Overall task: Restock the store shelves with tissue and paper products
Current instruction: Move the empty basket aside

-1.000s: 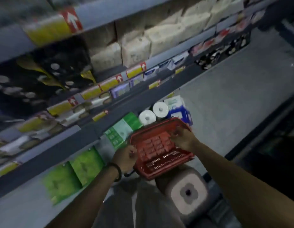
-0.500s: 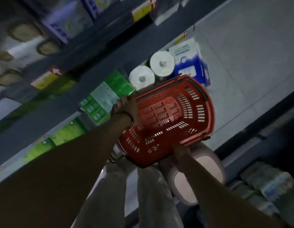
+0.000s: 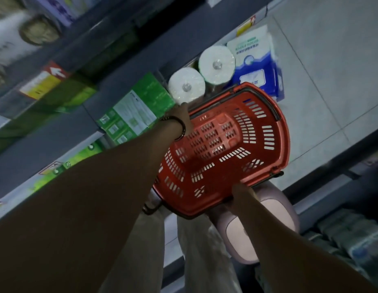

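An empty red plastic basket hangs low in front of my legs, tilted so I look into it. My left hand grips its far-left rim, and my right hand holds the near rim from below. Two white paper rolls stand on end just beyond the basket. Right of them is a blue-and-white tissue pack, and to the left a green-and-white tissue pack.
Grey store shelves run along the left with price tags and blurred packs. A pale pink round stool or bin sits under the basket by my legs. Wrapped packs fill a low shelf at right. Tiled floor lies beyond.
The view tipped down from the shelves toward the floor. The basket turned and came lower, and my right hand shifted from its far rim to the near rim.
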### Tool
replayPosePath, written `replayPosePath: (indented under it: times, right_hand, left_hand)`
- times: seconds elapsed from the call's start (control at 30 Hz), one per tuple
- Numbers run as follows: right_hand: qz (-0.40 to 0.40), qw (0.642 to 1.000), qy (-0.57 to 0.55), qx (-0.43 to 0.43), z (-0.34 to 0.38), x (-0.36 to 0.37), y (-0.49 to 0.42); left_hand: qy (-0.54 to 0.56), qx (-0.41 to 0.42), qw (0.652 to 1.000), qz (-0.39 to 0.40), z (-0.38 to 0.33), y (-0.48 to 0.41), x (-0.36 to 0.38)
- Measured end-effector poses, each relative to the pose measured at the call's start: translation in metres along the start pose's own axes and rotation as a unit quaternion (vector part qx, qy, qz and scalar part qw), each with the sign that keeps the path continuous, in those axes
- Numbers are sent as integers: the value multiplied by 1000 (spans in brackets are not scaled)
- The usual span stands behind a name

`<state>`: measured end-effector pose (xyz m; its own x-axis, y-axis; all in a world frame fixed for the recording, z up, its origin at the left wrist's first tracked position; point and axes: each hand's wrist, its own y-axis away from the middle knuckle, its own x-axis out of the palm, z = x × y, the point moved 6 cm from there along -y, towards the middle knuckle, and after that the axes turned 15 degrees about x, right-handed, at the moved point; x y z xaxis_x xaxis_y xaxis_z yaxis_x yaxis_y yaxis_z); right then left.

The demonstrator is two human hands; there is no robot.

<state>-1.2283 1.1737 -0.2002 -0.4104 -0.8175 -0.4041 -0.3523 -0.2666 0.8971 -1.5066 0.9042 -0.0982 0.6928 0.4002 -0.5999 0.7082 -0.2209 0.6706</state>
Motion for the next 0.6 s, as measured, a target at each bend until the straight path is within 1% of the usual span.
replayPosePath:
  times: [0.03,0.07,0.13,0.23,0.33,0.4,0.47,0.6]
  right_hand:
    - [-7,1000,-18,10,-4,-1,38]
    - [-6,1000,-19,2,-9,1,97]
    - [-23,999,-12,-19,-20,-3,147]
    - [-12,998,7,-69,-42,-9,198]
    - [14,991,58,-116,-66,-11,248]
    - [43,988,83,-122,-82,-13,284]
    - [74,980,112,-146,-94,-16,311]
    - [75,950,185,-239,-120,-21,355]
  left_hand:
    - [13,-9,1000,-7,4,5,-2]
    - [25,-18,999,-18,8,12,-4]
    - [31,-39,998,-43,15,36,-15]
    - [16,-73,995,-71,18,92,-41]
    - [18,-87,989,-121,27,155,-72]
    - [38,-89,984,-150,38,196,-95]
    - [73,-95,979,-162,54,235,-113]
    - [121,-116,968,-186,96,321,-124]
